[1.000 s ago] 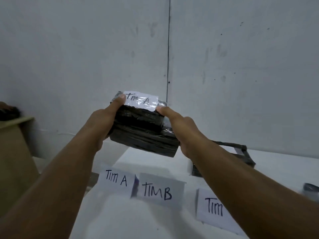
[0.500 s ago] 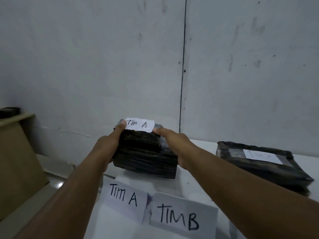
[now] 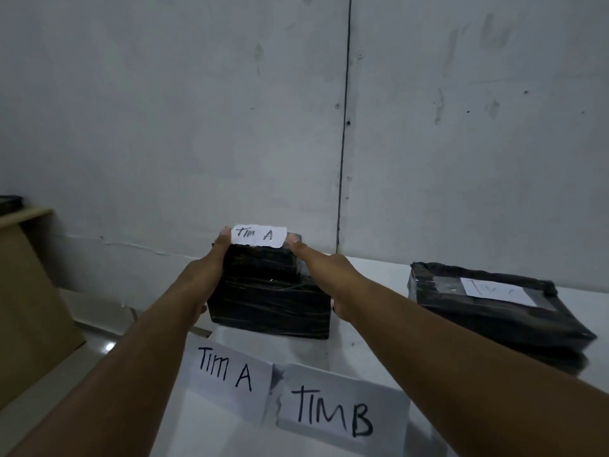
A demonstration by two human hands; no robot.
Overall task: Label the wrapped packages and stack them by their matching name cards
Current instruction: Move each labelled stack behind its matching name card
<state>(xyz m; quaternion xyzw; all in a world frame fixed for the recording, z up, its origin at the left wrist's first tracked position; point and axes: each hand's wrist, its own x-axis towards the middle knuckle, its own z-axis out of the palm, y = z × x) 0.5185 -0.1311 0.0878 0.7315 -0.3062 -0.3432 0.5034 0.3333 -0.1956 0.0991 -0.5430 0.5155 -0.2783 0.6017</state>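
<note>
gripping one black package point(image 3: 268, 301), two hands point(image 3: 211, 275) behind two name cards point(image 3: 227, 371).

Open tabletop point(image 3: 369, 278) between black package point(image 3: 270, 301) and right-hand stack point(image 3: 494, 311); wall point(image 3: 428, 143) close behind both

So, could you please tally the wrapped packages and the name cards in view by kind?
Black wrapped packages: 2, one held, one on the right
Name cards on the table: 2, TIM A and TIM B
Total: 4
</note>
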